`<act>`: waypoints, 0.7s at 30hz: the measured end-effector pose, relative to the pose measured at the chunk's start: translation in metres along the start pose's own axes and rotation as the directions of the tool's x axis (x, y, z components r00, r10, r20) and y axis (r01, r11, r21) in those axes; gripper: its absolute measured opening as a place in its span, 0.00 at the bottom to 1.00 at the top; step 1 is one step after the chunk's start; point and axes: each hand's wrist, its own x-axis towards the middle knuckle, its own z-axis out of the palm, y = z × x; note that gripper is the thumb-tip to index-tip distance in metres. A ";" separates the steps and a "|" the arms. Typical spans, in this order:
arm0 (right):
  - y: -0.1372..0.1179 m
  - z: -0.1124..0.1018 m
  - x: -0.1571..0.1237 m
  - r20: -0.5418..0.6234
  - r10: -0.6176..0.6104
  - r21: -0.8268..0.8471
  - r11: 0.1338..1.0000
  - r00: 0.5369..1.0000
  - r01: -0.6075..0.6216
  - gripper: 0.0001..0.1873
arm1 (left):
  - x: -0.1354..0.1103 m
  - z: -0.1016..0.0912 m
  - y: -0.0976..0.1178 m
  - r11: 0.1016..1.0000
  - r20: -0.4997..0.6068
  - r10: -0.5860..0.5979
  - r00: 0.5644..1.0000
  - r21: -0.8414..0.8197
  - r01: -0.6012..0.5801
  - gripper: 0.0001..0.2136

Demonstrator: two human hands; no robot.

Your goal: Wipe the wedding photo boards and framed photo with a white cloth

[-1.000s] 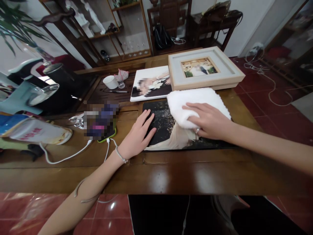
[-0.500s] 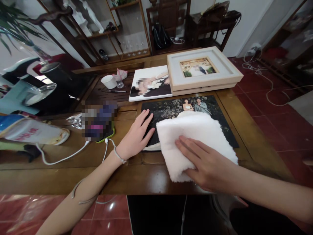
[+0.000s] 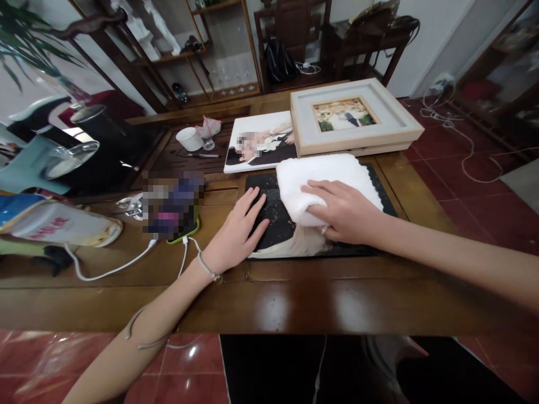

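Photo print (image 3: 278, 224): one, flat, dark, glossy, rectangular, lying on the tabletop (image 3: 295, 297) of polished brown wood, near its front edge.
Cloth (image 3: 324, 177): one, white, fluffy, folded, lying on the print's upper half.
Left hand (image 3: 236, 235): flat, fingers spread, pressing on the print's left edge; thin bracelet at the wrist.
Right hand (image 3: 343, 213): palm down on the cloth, fingers stretched across it; one ring.
The hands are apart.
Picture frame (image 3: 353, 118): pale wood, wide mat, behind the print.
Canvas picture (image 3: 259, 143): one, unframed, beside the frame.
Cup (image 3: 189, 138): one, white, round.
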 end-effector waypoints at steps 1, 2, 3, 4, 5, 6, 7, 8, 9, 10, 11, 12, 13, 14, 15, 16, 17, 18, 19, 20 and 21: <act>0.003 0.002 0.001 -0.002 0.007 0.001 1.000 1.000 -0.007 0.18 | 0.000 0.000 0.000 1.000 0.001 -0.002 1.000 0.002 0.002 0.25; 0.005 0.003 0.002 -0.004 0.010 0.007 1.000 1.000 -0.010 0.18 | 0.000 0.000 0.001 1.000 0.001 -0.002 1.000 0.003 0.002 0.25; 0.006 0.003 0.002 -0.004 0.018 0.012 1.000 1.000 -0.018 0.18 | 0.000 0.000 0.001 1.000 0.001 -0.001 1.000 0.004 0.001 0.25; 0.004 0.003 0.002 -0.001 0.030 0.018 0.999 1.000 -0.030 0.18 | 0.000 0.000 0.001 1.000 0.001 -0.001 1.000 0.003 0.001 0.25; 0.001 0.002 0.001 0.005 0.041 0.024 0.999 0.999 -0.042 0.17 | 0.000 0.000 0.001 1.000 0.000 0.000 1.000 0.000 0.000 0.25; -0.004 0.000 -0.001 0.013 0.050 0.030 0.998 0.999 -0.050 0.17 | 0.000 0.000 0.000 1.000 -0.001 0.000 1.000 -0.006 0.000 0.25; -0.010 -0.001 -0.004 0.024 0.052 0.034 0.998 0.998 -0.053 0.16 | 0.000 0.000 0.000 1.000 -0.003 0.000 1.000 -0.012 0.000 0.25; -0.018 -0.003 -0.007 0.031 0.046 0.040 0.998 0.998 -0.047 0.16 | 0.000 0.000 0.000 1.000 -0.005 0.000 1.000 -0.017 0.000 0.25; -0.026 -0.005 -0.010 0.030 0.031 0.047 0.998 0.999 -0.032 0.16 | 0.000 0.000 0.000 1.000 -0.007 0.000 1.000 -0.020 -0.001 0.25; -0.035 -0.007 -0.015 0.021 0.008 0.056 0.998 1.000 -0.010 0.15 | 0.000 0.000 0.000 1.000 -0.008 -0.001 1.000 -0.023 0.001 0.25; -0.044 -0.009 -0.019 0.010 -0.014 0.064 0.998 1.000 0.014 0.13 | 0.000 0.000 0.000 1.000 -0.007 -0.003 1.000 -0.023 0.003 0.25; -0.052 -0.011 -0.023 -0.004 -0.036 0.069 0.997 0.999 0.036 0.11 | 0.000 0.000 0.000 1.000 -0.004 -0.005 1.000 -0.023 0.005 0.25; -0.060 -0.012 -0.027 -0.017 -0.056 0.072 0.996 0.998 0.058 0.08 | 0.000 -0.001 0.000 1.000 0.000 -0.009 1.000 -0.022 0.009 0.25; -0.066 -0.014 -0.030 -0.027 -0.074 0.070 0.995 0.997 0.076 0.05 | 0.000 -0.001 0.001 1.000 0.005 -0.011 1.000 -0.020 0.011 0.25; -0.071 -0.015 -0.033 -0.035 -0.088 0.065 0.994 0.995 0.090 0.03 | 0.000 -0.001 0.001 1.000 0.010 -0.012 1.000 -0.019 0.012 0.25; -0.074 -0.017 -0.035 -0.043 -0.101 0.057 0.993 0.994 0.104 0.02 | 0.000 -0.002 0.001 1.000 0.012 -0.012 1.000 -0.018 0.012 0.25; -0.075 -0.018 -0.035 -0.049 -0.113 0.050 0.992 0.992 0.116 0.02 | 0.000 -0.002 0.001 1.000 0.014 -0.010 1.000 -0.017 0.010 0.25; -0.075 -0.018 -0.035 -0.053 -0.125 0.046 0.991 0.991 0.127 0.02 | 0.000 -0.002 0.001 1.000 0.015 -0.009 1.000 -0.015 0.009 0.25; -0.073 -0.019 -0.034 -0.050 -0.136 0.045 0.989 0.989 0.138 0.03 | 0.000 -0.002 0.001 1.000 0.017 -0.007 1.000 -0.013 0.007 0.25; -0.070 -0.019 -0.033 -0.043 -0.147 0.048 0.988 0.988 0.149 0.03 | 0.000 -0.001 0.001 1.000 0.019 -0.005 1.000 -0.010 0.006 0.25; -0.066 -0.019 -0.031 -0.032 -0.156 0.053 0.986 0.987 0.157 0.04 | 0.000 -0.001 0.000 1.000 0.019 -0.004 1.000 -0.006 0.005 0.25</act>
